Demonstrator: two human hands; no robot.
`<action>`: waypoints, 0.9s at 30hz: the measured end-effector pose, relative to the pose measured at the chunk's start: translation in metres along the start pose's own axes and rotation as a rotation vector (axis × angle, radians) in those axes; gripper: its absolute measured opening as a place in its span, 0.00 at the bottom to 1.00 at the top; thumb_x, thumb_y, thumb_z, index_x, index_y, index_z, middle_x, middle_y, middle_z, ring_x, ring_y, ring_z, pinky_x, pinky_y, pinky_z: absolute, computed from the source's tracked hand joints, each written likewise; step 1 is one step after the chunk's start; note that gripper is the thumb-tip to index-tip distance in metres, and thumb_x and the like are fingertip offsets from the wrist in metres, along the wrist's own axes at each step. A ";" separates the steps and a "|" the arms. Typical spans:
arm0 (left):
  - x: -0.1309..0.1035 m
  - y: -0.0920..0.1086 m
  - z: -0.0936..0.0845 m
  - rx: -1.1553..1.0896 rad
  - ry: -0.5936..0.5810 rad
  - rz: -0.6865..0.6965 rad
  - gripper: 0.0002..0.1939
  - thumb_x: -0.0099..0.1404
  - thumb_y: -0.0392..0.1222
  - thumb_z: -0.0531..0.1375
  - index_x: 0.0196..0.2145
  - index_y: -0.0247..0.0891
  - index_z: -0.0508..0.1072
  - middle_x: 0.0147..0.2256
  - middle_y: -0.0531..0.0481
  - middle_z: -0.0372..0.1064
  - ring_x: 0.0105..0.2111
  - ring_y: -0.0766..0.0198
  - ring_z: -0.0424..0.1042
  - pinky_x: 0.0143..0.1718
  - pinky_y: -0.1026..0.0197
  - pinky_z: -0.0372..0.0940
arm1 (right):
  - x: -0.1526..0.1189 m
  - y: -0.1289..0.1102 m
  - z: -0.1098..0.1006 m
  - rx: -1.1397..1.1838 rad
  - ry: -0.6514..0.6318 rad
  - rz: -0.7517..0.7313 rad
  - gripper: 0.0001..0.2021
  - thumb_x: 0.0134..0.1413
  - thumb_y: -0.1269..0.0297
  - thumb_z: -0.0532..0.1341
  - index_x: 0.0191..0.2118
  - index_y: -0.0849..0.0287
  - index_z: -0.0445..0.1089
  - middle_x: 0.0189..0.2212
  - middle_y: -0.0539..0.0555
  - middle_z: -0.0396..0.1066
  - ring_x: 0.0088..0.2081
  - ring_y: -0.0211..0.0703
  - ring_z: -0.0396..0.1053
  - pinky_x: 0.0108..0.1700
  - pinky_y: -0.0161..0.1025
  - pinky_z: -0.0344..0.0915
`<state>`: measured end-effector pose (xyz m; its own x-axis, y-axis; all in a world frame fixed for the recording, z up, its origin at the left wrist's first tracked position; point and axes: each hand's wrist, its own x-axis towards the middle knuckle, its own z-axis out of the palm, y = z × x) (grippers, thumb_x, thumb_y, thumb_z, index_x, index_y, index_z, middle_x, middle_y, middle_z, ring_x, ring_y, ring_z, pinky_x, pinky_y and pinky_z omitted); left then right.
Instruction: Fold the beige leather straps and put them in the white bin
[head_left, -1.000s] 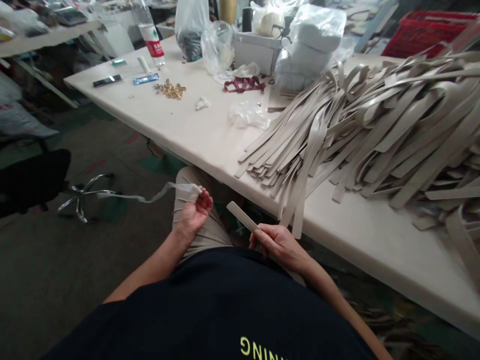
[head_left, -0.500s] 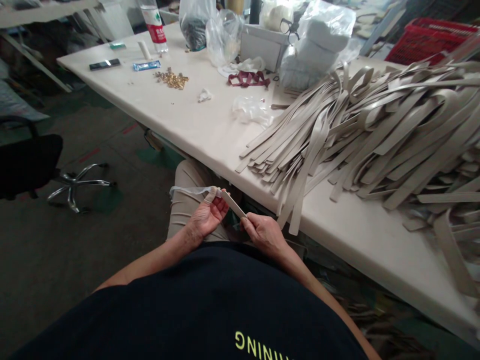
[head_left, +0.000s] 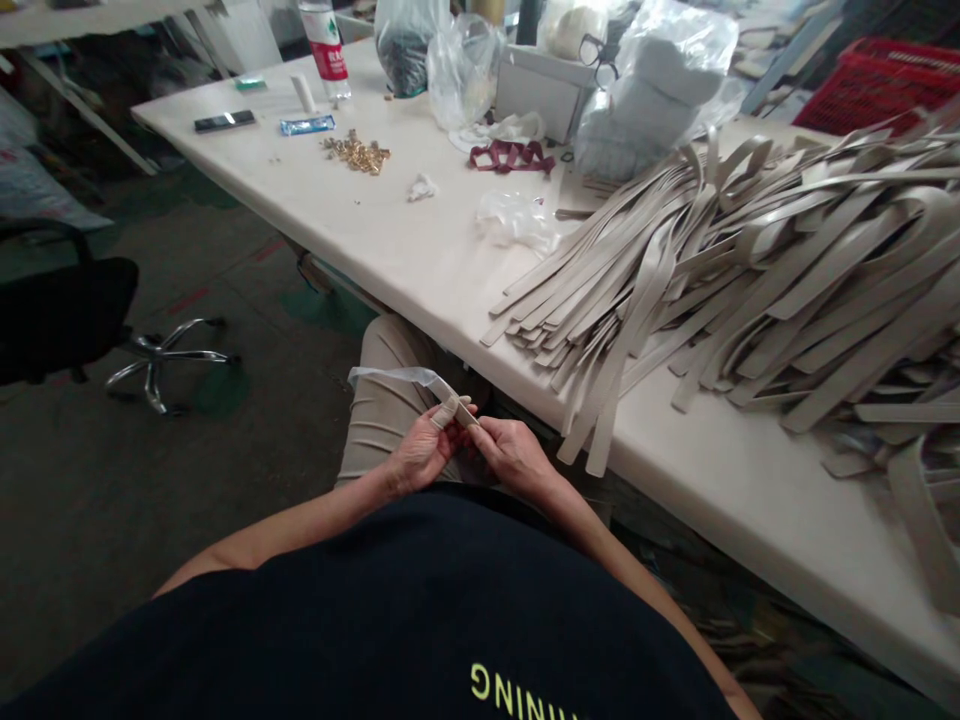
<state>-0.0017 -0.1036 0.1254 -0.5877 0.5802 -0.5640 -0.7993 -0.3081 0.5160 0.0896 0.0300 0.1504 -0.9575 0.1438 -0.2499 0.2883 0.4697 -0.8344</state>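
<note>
Over my lap, both hands are closed on one beige strap [head_left: 450, 392]. My left hand [head_left: 429, 447] pinches it between thumb and fingers, and a pale wrapping is on its thumb. Close beside it, my right hand [head_left: 517, 455] grips the strap's lower part. From the strap's far end a translucent whitish film strip [head_left: 390, 374] trails to the left above my thigh. A large pile of similar beige straps [head_left: 720, 290] lies on the table to the right, with some ends hanging over its edge.
The white table [head_left: 420, 240] runs diagonally ahead of me. On it are gold metal pieces [head_left: 360, 155], a maroon strip [head_left: 510, 157], crumpled plastic [head_left: 517, 220], a bottle [head_left: 326, 50] and stuffed plastic bags [head_left: 645, 90]. A wheeled chair [head_left: 75, 310] stands at left.
My left hand has slid down along the strap towards my right hand, so more strap shows beyond its thumb. The view has shifted slightly.
</note>
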 end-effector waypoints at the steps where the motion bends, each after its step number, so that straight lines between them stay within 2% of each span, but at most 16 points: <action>1: 0.001 0.001 -0.004 0.043 -0.019 0.044 0.08 0.62 0.39 0.70 0.35 0.31 0.80 0.33 0.46 0.79 0.32 0.66 0.76 0.33 0.67 0.71 | 0.000 0.000 -0.001 0.036 0.006 -0.016 0.16 0.69 0.59 0.53 0.32 0.59 0.71 0.27 0.51 0.74 0.24 0.36 0.68 0.28 0.32 0.59; 4: 0.001 0.007 -0.016 0.118 -0.022 0.132 0.11 0.56 0.41 0.74 0.32 0.30 0.81 0.32 0.48 0.78 0.30 0.69 0.74 0.33 0.70 0.69 | -0.003 0.001 -0.004 0.166 0.026 -0.053 0.12 0.65 0.58 0.56 0.43 0.58 0.72 0.29 0.50 0.74 0.24 0.36 0.69 0.28 0.32 0.63; 6: 0.000 0.009 -0.021 0.119 -0.018 0.119 0.12 0.55 0.41 0.75 0.32 0.30 0.81 0.31 0.48 0.78 0.28 0.70 0.73 0.33 0.70 0.69 | -0.005 0.003 -0.005 0.224 0.037 -0.053 0.12 0.63 0.58 0.57 0.46 0.58 0.71 0.27 0.49 0.74 0.21 0.35 0.68 0.27 0.32 0.64; 12: -0.003 0.014 -0.023 -0.040 0.026 -0.003 0.09 0.62 0.36 0.70 0.39 0.31 0.79 0.34 0.47 0.77 0.30 0.67 0.76 0.32 0.68 0.72 | -0.006 0.007 -0.002 0.301 0.072 -0.042 0.14 0.61 0.56 0.57 0.45 0.59 0.71 0.27 0.49 0.73 0.21 0.34 0.67 0.25 0.32 0.64; 16: 0.001 0.022 -0.024 -0.184 0.154 0.029 0.07 0.68 0.39 0.65 0.35 0.32 0.75 0.30 0.49 0.75 0.27 0.67 0.76 0.28 0.67 0.72 | -0.002 0.011 0.001 0.286 0.057 -0.031 0.14 0.61 0.57 0.57 0.45 0.60 0.71 0.26 0.50 0.73 0.20 0.34 0.67 0.25 0.32 0.64; 19: 0.004 0.025 -0.027 -0.202 0.223 0.093 0.07 0.67 0.37 0.65 0.32 0.33 0.72 0.26 0.52 0.74 0.24 0.68 0.74 0.27 0.67 0.71 | 0.000 0.015 0.003 0.253 0.046 -0.027 0.13 0.61 0.58 0.57 0.45 0.59 0.72 0.26 0.49 0.73 0.20 0.35 0.67 0.25 0.32 0.65; 21: 0.005 0.024 -0.029 -0.196 0.233 0.096 0.06 0.67 0.35 0.65 0.33 0.34 0.72 0.26 0.53 0.74 0.24 0.69 0.74 0.26 0.68 0.71 | 0.000 0.016 0.003 0.230 0.043 -0.024 0.13 0.62 0.58 0.57 0.45 0.59 0.72 0.26 0.49 0.73 0.20 0.34 0.67 0.25 0.31 0.65; 27: -0.002 0.012 -0.027 -0.113 0.200 -0.033 0.05 0.68 0.32 0.63 0.32 0.33 0.74 0.26 0.51 0.75 0.24 0.68 0.75 0.26 0.68 0.71 | 0.004 0.012 0.005 0.184 0.060 -0.049 0.13 0.62 0.60 0.57 0.49 0.58 0.71 0.26 0.47 0.73 0.19 0.34 0.67 0.25 0.31 0.65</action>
<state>-0.0136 -0.1288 0.1155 -0.5649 0.4338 -0.7019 -0.8211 -0.3800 0.4260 0.0890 0.0321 0.1367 -0.9669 0.1788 -0.1821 0.2311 0.3106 -0.9220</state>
